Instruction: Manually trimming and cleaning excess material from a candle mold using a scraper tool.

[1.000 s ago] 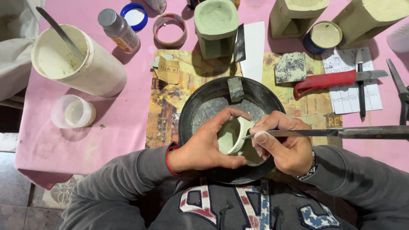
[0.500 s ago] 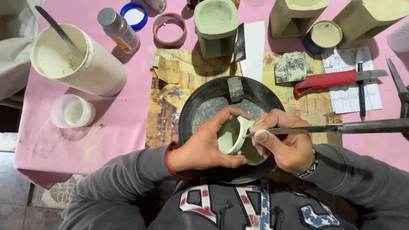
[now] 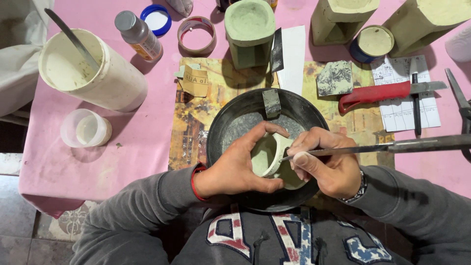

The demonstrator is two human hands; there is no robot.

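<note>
My left hand grips a small pale green clay cup, tilted on its side over a black round basin. My right hand pinches a long thin metal tool. The tool's tip touches the cup's rim; its handle runs off to the right. A grey scraper rests on the basin's far rim.
On the pink table stand a white bucket with a stick, a small clear cup, a bottle, a tape ring, green moulds, a red-handled knife and paper sheets.
My right hand and the metal tool have shifted slightly along the cup's rim. The left hand keeps its hold on the cup.
</note>
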